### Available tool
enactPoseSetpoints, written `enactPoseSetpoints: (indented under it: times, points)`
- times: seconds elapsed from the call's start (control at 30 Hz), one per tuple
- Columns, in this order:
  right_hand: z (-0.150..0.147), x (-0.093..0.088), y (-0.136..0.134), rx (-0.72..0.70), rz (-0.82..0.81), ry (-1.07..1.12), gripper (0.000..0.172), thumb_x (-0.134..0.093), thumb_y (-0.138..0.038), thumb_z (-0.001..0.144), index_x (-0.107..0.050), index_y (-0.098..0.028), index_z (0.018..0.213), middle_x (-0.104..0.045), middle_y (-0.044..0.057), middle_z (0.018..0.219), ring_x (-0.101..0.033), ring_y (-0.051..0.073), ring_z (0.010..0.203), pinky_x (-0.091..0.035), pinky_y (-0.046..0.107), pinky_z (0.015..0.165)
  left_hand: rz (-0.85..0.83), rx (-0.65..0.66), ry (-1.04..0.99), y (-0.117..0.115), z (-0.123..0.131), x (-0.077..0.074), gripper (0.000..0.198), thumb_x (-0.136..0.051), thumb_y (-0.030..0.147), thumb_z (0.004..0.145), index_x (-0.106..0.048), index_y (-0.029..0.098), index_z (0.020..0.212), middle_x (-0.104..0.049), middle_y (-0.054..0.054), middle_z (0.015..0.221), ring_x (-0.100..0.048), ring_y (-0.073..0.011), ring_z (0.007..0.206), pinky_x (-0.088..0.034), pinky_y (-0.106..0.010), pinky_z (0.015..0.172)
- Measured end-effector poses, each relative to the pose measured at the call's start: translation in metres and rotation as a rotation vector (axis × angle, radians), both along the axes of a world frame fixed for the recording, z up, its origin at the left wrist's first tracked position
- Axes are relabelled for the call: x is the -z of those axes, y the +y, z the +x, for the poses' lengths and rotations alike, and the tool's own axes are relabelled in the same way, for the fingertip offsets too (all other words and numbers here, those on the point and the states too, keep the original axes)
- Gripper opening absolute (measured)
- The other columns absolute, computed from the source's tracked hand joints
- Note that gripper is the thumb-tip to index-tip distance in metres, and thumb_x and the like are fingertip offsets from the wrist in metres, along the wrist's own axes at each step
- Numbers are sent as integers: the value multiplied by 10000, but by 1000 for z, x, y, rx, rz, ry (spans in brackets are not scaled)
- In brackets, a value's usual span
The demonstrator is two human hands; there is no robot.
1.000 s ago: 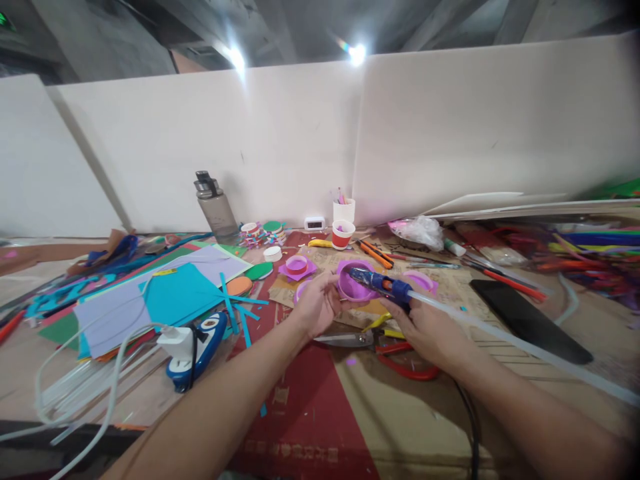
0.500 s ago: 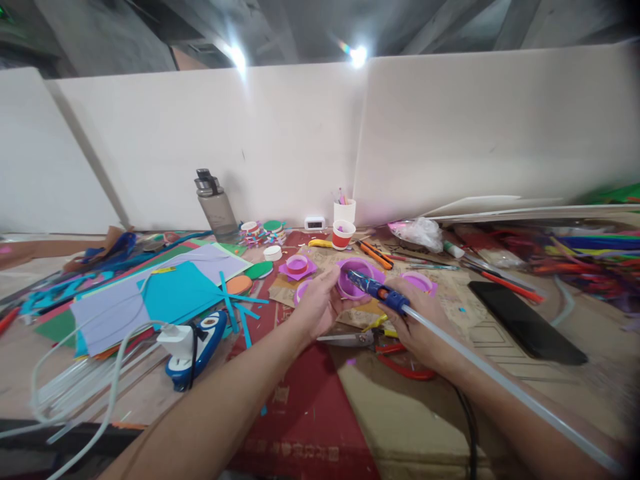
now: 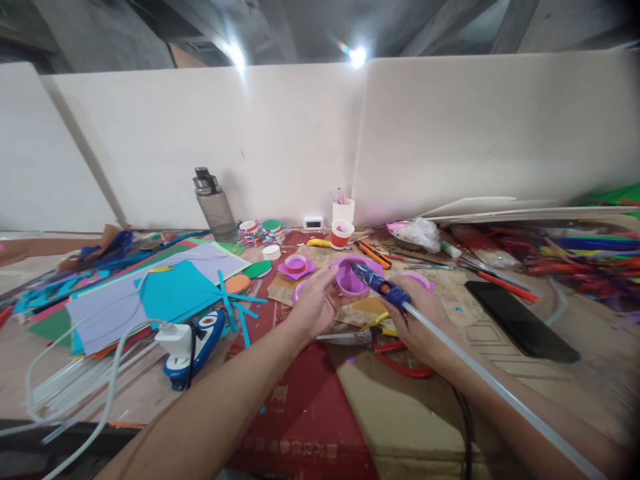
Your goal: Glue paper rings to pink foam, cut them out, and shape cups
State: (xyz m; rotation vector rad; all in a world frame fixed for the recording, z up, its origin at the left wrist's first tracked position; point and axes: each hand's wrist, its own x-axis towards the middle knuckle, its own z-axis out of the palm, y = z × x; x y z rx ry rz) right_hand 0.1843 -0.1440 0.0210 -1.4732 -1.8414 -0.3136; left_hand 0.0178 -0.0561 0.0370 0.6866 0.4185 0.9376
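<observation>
My left hand [image 3: 319, 301] grips the left side of a purple round paper cup shape [image 3: 346, 277], tilted so its hollow faces me. In my right hand [image 3: 419, 323] is a blue hot glue gun [image 3: 385, 288]; its tip is at the inside wall of the cup shape, though I cannot tell if it touches. A long whitish glue stick [image 3: 465, 350] runs out of its back end along my forearm. Beneath my hands lie scissors [image 3: 403, 363] with red handles and a yellow-handled tool [image 3: 376, 321], partly covered. Another purple piece [image 3: 296, 265] sits behind my left hand.
Coloured paper sheets [image 3: 175, 297], a blue-and-white power strip [image 3: 200, 347] and a grey bottle [image 3: 215, 207] are on the left. A black phone [image 3: 520, 320] lies right. Behind are a red-and-white cup [image 3: 342, 235], an orange cutter [image 3: 373, 253] and a small clock [image 3: 313, 223].
The glue gun's tip has shifted slightly to the right inside the purple cup shape, showing more of its inner wall. Both hands keep their grip, and the whole view has moved a little.
</observation>
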Motion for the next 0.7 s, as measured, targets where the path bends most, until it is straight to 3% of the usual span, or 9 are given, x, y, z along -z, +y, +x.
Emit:
enactPoseSetpoints:
  times: [0.33, 0.7]
  points:
    - [0, 6, 0, -54, 86, -107, 274, -485, -129, 805, -500, -147, 1078, -621, 113, 937, -580, 227, 838, -476, 336, 700, 19, 44, 56, -2, 1, 0, 173, -552, 203, 849, -692, 113, 896, -720, -78, 850, -676, -190, 733, -573, -417, 749]
    - [2, 2, 1, 43, 30, -77, 116, -469, -201, 853, -514, -189, 959, -591, 58, 813, -553, 203, 738, -437, 306, 626, 10, 4, 47, -2, 2, 1, 105, -612, 203, 808, -665, 116, 831, -713, -49, 793, -667, -157, 689, -547, -406, 822]
